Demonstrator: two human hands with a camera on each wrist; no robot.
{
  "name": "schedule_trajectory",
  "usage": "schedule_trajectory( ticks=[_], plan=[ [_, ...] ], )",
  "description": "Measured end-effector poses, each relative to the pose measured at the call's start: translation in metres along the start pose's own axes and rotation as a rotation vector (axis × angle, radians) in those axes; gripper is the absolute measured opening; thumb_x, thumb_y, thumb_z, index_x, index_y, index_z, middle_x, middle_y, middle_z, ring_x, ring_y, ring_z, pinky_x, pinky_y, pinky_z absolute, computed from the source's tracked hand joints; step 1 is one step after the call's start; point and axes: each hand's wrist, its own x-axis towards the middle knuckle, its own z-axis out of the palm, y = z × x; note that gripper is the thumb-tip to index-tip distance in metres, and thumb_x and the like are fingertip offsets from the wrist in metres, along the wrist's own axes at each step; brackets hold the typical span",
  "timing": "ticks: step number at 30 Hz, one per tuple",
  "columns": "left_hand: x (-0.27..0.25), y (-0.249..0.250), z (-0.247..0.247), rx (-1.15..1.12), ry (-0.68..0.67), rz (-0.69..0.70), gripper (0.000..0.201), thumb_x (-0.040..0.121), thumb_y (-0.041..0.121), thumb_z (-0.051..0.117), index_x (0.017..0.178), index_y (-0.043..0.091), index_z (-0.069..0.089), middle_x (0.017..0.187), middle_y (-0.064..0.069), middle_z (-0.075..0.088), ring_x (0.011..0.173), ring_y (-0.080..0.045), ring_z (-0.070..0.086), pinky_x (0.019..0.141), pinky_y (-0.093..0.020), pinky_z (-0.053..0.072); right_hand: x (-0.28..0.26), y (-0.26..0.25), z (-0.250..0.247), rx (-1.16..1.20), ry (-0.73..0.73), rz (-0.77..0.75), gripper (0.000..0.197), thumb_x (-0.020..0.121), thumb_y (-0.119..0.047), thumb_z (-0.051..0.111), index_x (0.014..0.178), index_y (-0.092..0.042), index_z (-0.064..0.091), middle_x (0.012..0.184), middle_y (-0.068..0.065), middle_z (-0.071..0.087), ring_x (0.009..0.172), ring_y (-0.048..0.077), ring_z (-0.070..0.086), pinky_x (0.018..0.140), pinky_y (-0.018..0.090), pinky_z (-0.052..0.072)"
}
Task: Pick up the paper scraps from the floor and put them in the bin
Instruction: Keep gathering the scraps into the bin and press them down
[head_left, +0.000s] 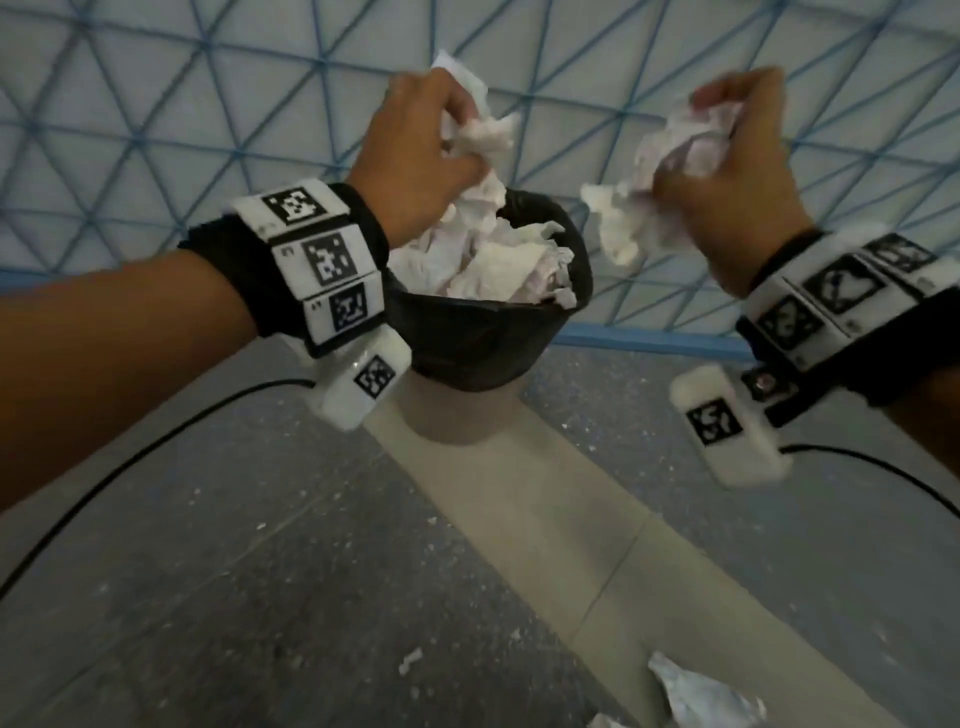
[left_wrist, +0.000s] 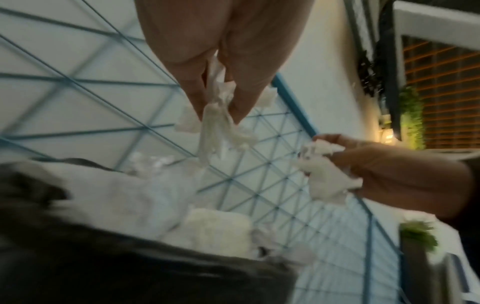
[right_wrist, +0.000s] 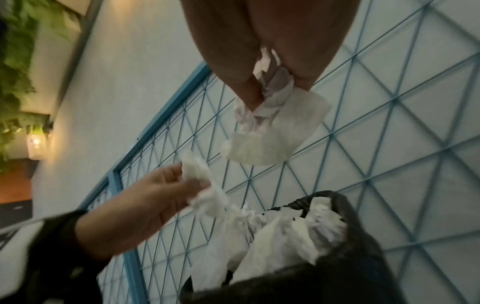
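Note:
A bin (head_left: 483, 338) lined with a black bag stands on the floor in the head view, heaped to the rim with white crumpled paper (head_left: 498, 260). My left hand (head_left: 431, 150) hovers over its far left rim and grips a bunch of white paper scraps (head_left: 480, 132), which hang down between the fingers (left_wrist: 221, 123). To the right of the bin my right hand (head_left: 727, 171) clutches another wad of crumpled scraps (head_left: 660, 192), seen dangling in the right wrist view (right_wrist: 267, 131). More scraps (head_left: 701, 696) lie on the floor at the bottom right.
A wall panel with a blue triangular grid (head_left: 260, 78) rises right behind the bin. Black cables (head_left: 130, 457) trail from both wrists. A small scrap (head_left: 410, 660) lies on the grey speckled floor, which a pale strip (head_left: 545, 519) crosses.

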Motion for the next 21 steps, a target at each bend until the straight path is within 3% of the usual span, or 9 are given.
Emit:
schedule_trajectory(
  ticks=[4,7,10,12,14,16,18,20,21],
  plan=[
    [-0.001,-0.035,0.006,0.222,-0.184,-0.162,0.029,0.08,0.019,0.068,0.106,0.007,0.063,0.124,-0.018,0.053,0.111,-0.03,0.054,0.087,-0.028,0.039,0.018,0.001,0.052,0.088,0.053,-0.016,0.042,0.074,0.005,0.055,0.094,-0.009,0.022,0.083,-0.012,0.028,0.066,-0.004,0.033,0.063,0.003,0.035],
    [-0.018,-0.048,0.013,0.468,-0.355,-0.09,0.029,0.078,0.026,0.069,0.103,0.012,0.068,0.119,-0.017,0.059,0.113,-0.036,0.05,0.091,-0.038,0.041,0.004,0.023,0.089,-0.114,-0.239,0.054,0.037,0.08,0.0,0.054,0.097,-0.011,0.023,0.075,-0.002,0.038,0.06,0.014,0.039,0.059,0.02,0.027],
    [-0.022,-0.052,0.011,0.539,-0.448,-0.069,0.032,0.08,0.041,0.064,0.102,0.018,0.07,0.115,-0.013,0.064,0.113,-0.034,0.051,0.092,-0.038,0.041,0.0,0.033,0.1,-0.486,-0.604,0.046,0.029,0.083,-0.007,0.056,0.11,-0.005,0.046,0.106,0.023,0.055,0.096,0.033,0.054,0.076,0.031,0.034],
    [-0.019,-0.052,0.009,0.579,-0.534,-0.077,0.041,0.085,0.051,0.053,0.097,0.018,0.073,0.106,-0.009,0.068,0.109,-0.031,0.054,0.095,-0.037,0.036,0.005,0.033,0.097,-0.633,-0.7,0.008,0.044,0.082,-0.022,0.058,0.12,0.002,0.054,0.132,0.022,0.05,0.122,0.035,0.047,0.099,0.035,0.035],
    [-0.017,-0.053,0.009,0.667,-0.614,-0.046,0.053,0.09,0.055,0.04,0.082,0.013,0.07,0.086,-0.006,0.067,0.097,-0.027,0.056,0.098,-0.039,0.03,0.01,0.029,0.092,-0.712,-0.729,-0.034,0.058,0.077,-0.043,0.054,0.123,-0.007,0.057,0.147,0.018,0.034,0.135,0.034,0.033,0.112,0.04,0.03],
    [-0.017,-0.054,0.014,0.725,-0.66,-0.009,0.056,0.094,0.051,0.032,0.062,0.012,0.055,0.063,-0.002,0.052,0.084,-0.024,0.052,0.099,-0.041,0.026,0.013,0.022,0.085,-0.794,-0.745,0.005,0.05,0.084,-0.045,0.051,0.128,-0.023,0.053,0.152,0.012,0.021,0.141,0.033,0.017,0.117,0.042,0.018],
    [-0.017,-0.051,0.018,0.718,-0.704,-0.009,0.057,0.097,0.047,0.027,0.055,0.012,0.045,0.057,0.001,0.042,0.08,-0.022,0.046,0.101,-0.041,0.023,0.015,0.015,0.077,-0.885,-0.806,0.033,0.046,0.092,-0.044,0.041,0.135,-0.031,0.043,0.149,0.011,0.022,0.14,0.029,0.012,0.116,0.041,0.011],
    [-0.016,-0.048,0.016,0.686,-0.724,-0.035,0.059,0.098,0.046,0.02,0.065,0.011,0.054,0.069,-0.002,0.052,0.087,-0.023,0.047,0.103,-0.041,0.021,0.017,0.006,0.078,-0.873,-0.853,0.033,0.044,0.094,-0.038,0.038,0.138,-0.031,0.041,0.145,0.014,0.031,0.136,0.031,0.018,0.117,0.042,0.017],
    [-0.015,-0.046,0.015,0.646,-0.732,-0.05,0.058,0.098,0.047,0.018,0.082,0.01,0.06,0.083,-0.005,0.058,0.096,-0.025,0.05,0.105,-0.041,0.021,0.017,0.003,0.083,-0.855,-0.866,0.022,0.043,0.094,-0.032,0.042,0.136,-0.027,0.044,0.141,0.016,0.039,0.134,0.033,0.024,0.115,0.042,0.022]
  ],
)
